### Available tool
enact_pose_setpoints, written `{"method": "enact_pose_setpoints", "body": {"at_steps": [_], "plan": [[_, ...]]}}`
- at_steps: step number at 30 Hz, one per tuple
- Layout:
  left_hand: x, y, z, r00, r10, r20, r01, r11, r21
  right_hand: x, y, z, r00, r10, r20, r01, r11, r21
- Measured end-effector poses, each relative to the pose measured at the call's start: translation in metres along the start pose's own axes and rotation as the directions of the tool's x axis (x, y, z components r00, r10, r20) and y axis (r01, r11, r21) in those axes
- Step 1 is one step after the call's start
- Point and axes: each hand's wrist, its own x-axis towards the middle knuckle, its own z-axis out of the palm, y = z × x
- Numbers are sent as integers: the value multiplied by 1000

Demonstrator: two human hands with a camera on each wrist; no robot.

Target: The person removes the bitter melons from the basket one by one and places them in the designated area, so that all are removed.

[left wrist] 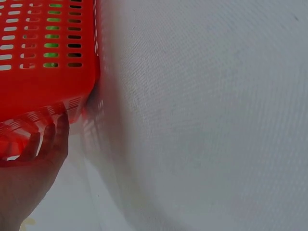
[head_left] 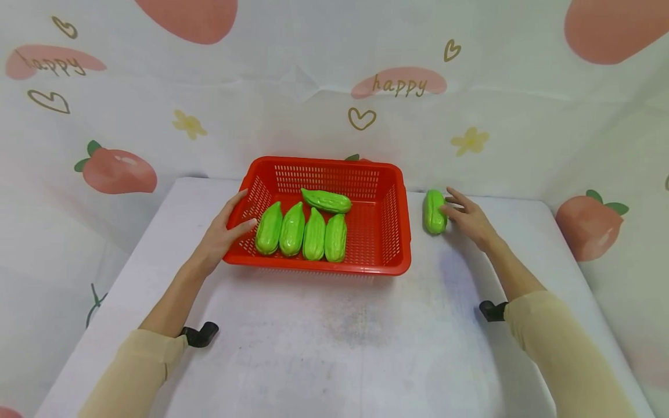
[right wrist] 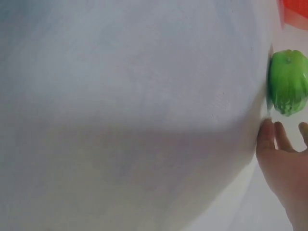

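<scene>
A red plastic basket (head_left: 373,268) with slotted walls stands on the table. Inside, several glossy green bitter melons (head_left: 314,235) lie at the left, most in a row, with one crosswise behind them. My left hand (head_left: 216,238) holds the basket's left side, thumb over the rim and fingers along the outer wall, as the left wrist view also shows. One more bitter melon (head_left: 435,212) lies on the table right of the basket. Beside it is my right hand (head_left: 468,220), fingers spread and loosely bent; in the right wrist view the fingertips (right wrist: 266,127) point at the melon's near end.
The white table (head_left: 292,342) has stains near its middle. Behind it hangs a white cloth (head_left: 292,69) printed with peaches, hearts and flowers, close to the table's back edge. Black wrist mounts (head_left: 201,335) sit at both sleeves.
</scene>
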Motion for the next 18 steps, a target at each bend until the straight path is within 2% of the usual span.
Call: {"method": "enact_pose_setpoints", "body": {"at_steps": [4, 9, 12, 18], "plan": [[0, -1, 0, 1000, 3, -1, -3, 1000, -4, -1, 3, -3, 993, -74, -94, 74, 997, -9], [0, -2, -1, 1000, 7, 0, -7, 1000, -13, -4, 0, -4, 962, -181, -205, 174, 983, -51], [1, -2, 0, 1000, 6, 3, -6, 1000, -11, -12, -10, -4, 941, -222, -254, 212, 975, -65], [0, -2, 0, 1000, -4, -1, 4, 1000, -4, -30, -40, 1, 898, -295, -328, 304, 952, -24]]}}
